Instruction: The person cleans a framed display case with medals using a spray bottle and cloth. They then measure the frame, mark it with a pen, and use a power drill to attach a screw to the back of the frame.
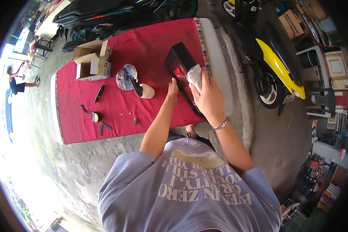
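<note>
A black, glossy, box-like frame (pixel 183 56) is tilted over the red-covered table, red showing in its middle, perhaps as a reflection. My left hand (pixel 173 89) grips its left edge; the thumb shows and the other fingers are mostly hidden. On its right side, my right hand (pixel 211 96) is closed around a crumpled white cloth or tissue (pixel 195 76) and presses it to the frame. Left of my left hand lie a white, cup-shaped piece with a black handle (pixel 147 91) and a crumpled clear plastic bag (pixel 126 77).
Open cardboard boxes (pixel 94 66) stand on the red tablecloth (pixel 75 104) at the far left. Nearer lie a black pen-like tool (pixel 99 93), a yellow-and-black tape measure (pixel 95 116) and small dark bars (pixel 105 127). Motorcycles stand beyond and a yellow one (pixel 276 67) to the right.
</note>
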`<state>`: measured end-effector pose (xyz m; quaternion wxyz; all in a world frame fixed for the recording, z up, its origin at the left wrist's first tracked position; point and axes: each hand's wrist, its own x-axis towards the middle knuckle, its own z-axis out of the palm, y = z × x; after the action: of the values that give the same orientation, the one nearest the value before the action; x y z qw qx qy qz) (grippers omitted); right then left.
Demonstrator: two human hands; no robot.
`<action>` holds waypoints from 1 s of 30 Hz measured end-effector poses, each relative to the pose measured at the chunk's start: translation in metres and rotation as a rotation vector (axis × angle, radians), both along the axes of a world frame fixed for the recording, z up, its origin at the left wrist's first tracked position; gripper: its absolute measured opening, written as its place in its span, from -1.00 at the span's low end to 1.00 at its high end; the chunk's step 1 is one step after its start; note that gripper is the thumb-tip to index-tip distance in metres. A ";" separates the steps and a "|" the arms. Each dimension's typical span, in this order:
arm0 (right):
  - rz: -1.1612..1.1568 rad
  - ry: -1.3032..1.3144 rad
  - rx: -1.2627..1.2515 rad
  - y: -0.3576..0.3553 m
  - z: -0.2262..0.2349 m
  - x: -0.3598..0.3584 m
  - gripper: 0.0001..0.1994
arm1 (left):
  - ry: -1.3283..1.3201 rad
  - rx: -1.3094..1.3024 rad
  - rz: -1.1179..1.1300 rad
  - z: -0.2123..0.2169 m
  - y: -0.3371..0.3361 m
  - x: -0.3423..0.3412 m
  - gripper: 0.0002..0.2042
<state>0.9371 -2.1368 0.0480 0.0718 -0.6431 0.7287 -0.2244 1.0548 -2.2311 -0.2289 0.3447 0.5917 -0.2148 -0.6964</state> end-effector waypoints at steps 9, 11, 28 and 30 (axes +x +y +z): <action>0.024 0.120 0.072 -0.044 -0.016 0.030 -0.35 | 0.159 -0.783 0.181 0.154 -0.092 0.016 -0.43; 0.042 0.152 0.107 -0.046 -0.011 0.038 -0.34 | 0.175 -0.771 0.009 0.158 -0.111 0.022 -0.35; 0.360 0.248 -0.192 -0.152 -0.057 0.050 -0.42 | 0.472 -0.985 0.010 0.105 -0.116 0.003 -0.65; 0.397 0.279 -0.245 -0.153 -0.051 0.064 -0.43 | 0.356 -1.132 0.100 0.084 -0.130 0.011 -0.64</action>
<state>1.0007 -2.2900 -0.0031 -0.0650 -0.8020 0.5584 -0.2017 1.0663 -2.3615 -0.1445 0.6696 0.1993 -0.4633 -0.5452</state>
